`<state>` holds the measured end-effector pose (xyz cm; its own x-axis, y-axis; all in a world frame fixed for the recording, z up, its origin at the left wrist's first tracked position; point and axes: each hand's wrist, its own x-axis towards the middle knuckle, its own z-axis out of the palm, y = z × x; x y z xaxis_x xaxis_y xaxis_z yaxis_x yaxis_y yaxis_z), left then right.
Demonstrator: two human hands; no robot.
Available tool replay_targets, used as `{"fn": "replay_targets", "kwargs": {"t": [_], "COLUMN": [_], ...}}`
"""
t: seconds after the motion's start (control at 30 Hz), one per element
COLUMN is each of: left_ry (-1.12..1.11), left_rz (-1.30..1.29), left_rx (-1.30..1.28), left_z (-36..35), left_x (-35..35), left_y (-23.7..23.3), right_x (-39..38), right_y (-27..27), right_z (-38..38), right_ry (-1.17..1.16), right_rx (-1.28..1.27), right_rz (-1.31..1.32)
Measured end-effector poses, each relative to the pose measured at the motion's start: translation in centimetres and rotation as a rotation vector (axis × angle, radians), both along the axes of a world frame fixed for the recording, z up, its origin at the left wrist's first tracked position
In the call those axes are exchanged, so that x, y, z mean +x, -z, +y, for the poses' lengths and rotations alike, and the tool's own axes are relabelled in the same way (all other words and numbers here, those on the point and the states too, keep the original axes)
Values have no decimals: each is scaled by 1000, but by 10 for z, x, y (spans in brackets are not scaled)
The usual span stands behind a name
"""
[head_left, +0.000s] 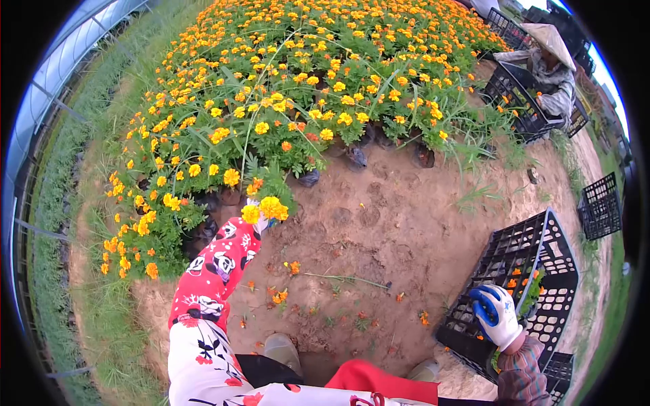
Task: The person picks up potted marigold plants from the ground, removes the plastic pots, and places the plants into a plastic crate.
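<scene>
My left hand [263,220], in a pale glove below a red patterned sleeve, reaches to the near edge of the marigolds. Yellow blooms [273,208] and leaves cover most of its fingers, so its grip cannot be made out. Dark plant bags [309,178] stand close beyond it. My right hand is not in view. At the right, another person's hand [496,315], in a white and blue glove with a striped sleeve, is at a black crate [552,271] with green plants and orange blooms inside.
Marigolds [298,81] fill the upper middle. A person in a conical hat [552,44] is beside black crates [511,95] at the upper right. Another crate [600,207] stands far right. Fallen blooms [278,296] and a cut stem [349,278] lie on the soil. My boots [282,353] are below.
</scene>
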<state>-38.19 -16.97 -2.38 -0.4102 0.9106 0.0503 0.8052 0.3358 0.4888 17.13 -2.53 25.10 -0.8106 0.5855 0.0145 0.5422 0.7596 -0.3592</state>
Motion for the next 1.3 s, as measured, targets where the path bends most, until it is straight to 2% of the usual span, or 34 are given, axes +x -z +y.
{"fn": "replay_targets", "kwargs": {"t": [0.07,0.17,0.27,0.3,0.33,0.4,0.47,0.53,0.57,0.6,0.63,0.77,0.83,0.93,1.0,1.07,1.1,1.13,1.2,1.23,1.3], "left_ry": [98,288,502,563,622,664,727,719,734,808,878,990,1011,1042,1050,991,866,829,622,575,521], "left_rz": [-60,-67,116,334,268,335,376,429,423,528,636,676,651,584,547,680,642,698,337,228,-60], "left_rx": [40,96,118,99,48,211,169,168,173,127,80,-99,-134,-124,-81,-280,-220,-41,-280,-168,-238], "left_z": [-10,5,41,51,60,75,83,84,84,82,81,85,85,91,96,99,94,91,96,92,92], "left_x": [41,97,145,158,174,197,222,239,247,256,264,283,285,281,273,257,246,228,218,215,219], "left_y": [-50,-107,-149,-152,-176,-184,-199,-199,-205,-215,-220,-224,-231,-229,-220,-209,-202,-180,-165,-161,-171], "right_x": [0,-7,-31,-39,-45,-47,-46,-49,-46,-49,-51,-47,-43,-39,-37,-24,-19,-16,-10,-12,-18], "right_y": [1,-8,-29,-39,-47,-47,-30,-33,-19,-18,-17,9,14,18,14,-11,-27,-20,-7,0,4], "right_z": [1,9,12,11,11,19,28,22,21,11,5,6,5,6,4,9,11,13,18,11,1], "right_ry": [-8,138,222,219,214,183,29,-134,-168,-137,-137,-209,-231,-266,-161,42,171,82,-60,-20,-26], "right_rx": [14,-168,-367,-469,-571,-528,-402,-58,1,76,119,125,149,10,-287,-676,-847,-705,-393,-349,-251], "right_rz": [14,178,466,518,575,454,461,310,318,285,270,196,200,272,393,380,387,383,386,315,203]}}
